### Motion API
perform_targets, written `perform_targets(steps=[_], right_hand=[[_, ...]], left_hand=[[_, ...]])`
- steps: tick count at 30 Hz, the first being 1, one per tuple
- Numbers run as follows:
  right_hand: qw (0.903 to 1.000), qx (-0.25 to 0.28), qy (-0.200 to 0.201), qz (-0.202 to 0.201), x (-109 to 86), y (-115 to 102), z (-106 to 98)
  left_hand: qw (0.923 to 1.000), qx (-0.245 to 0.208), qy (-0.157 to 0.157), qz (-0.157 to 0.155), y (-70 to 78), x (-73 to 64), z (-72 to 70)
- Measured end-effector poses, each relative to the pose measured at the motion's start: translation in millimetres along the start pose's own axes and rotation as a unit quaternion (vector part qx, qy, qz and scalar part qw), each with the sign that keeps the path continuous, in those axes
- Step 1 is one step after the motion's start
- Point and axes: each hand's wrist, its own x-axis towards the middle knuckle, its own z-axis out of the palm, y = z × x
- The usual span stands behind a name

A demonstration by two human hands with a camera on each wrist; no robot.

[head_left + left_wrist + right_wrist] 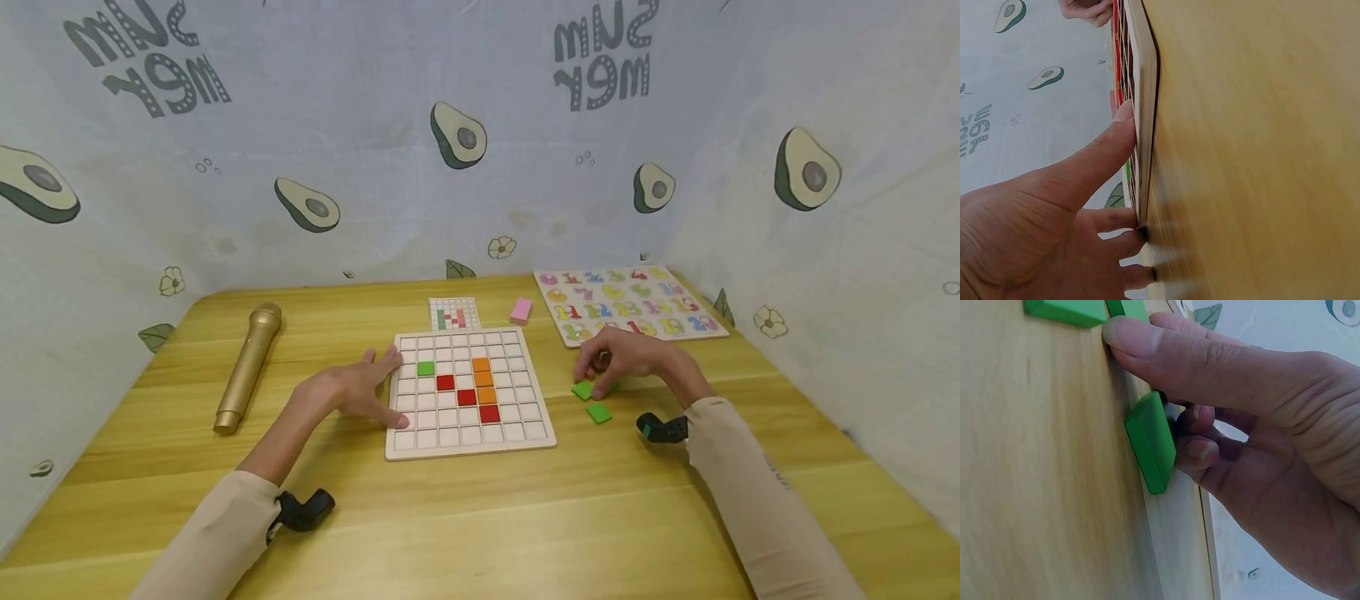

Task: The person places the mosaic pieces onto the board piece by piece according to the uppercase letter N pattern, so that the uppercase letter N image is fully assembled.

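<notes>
A white grid board (438,439) lies on the table, with a green tile (426,368), a few red tiles (467,397) and a few orange tiles (487,396) in its squares. Along its left side rests my left hand (352,389), fingers spread; the thumb touches the top face and the other fingertips are at the edge. To the right of the board, my right hand (626,354) pinches a green tile (582,390) between thumb and forefinger. Nearer me is another green tile (598,412). A third green tile (1152,447) is by the curled fingers in the right wrist view.
Behind the board lies a small pattern card (453,314), with a pink block (521,311) beside it. At the back right is a number puzzle board (633,304). A gold microphone (251,367) lies on the left. Patterned cloth (390,200) hangs behind the table.
</notes>
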Motion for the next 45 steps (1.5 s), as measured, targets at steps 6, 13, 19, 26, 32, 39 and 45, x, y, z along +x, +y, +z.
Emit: perform_targets(steps=[6,13,19,26,32,39,45], right_hand=[[0.9998,0.009,0.002,0.016,3.7,-3,2],[0.9993,-0.006,0.018,0.032,9.5,-5,3],[0.9984,-0.009,0.044,0.035,13.5,-9,6],[0.9952,-0.003,0.090,0.039,18.9,-14,9],[0.9918,0.006,0.122,0.035,18.4,-19,13],[0.9908,0.039,0.125,0.035,20.5,-21,18],[0.9863,0.052,0.153,0.032,40.6,-33,26]], left_hand=[[1.0000,0.004,0.000,-0.004,-0.3,-1.5,-1.1],[1.0000,0.001,0.002,-0.006,-2.4,-4.7,-1.9],[1.0000,0.005,0.003,-0.002,-2.9,-5.6,-2.0],[1.0000,0.003,0.005,-0.005,-0.4,-6.4,-2.5],[0.9999,0.008,0.006,-0.004,4.2,-4.4,-0.5],[0.9999,0.008,0.007,0.001,7.4,-0.5,2.5],[0.9999,0.005,0.009,-0.005,3.2,-3.9,1.1]])
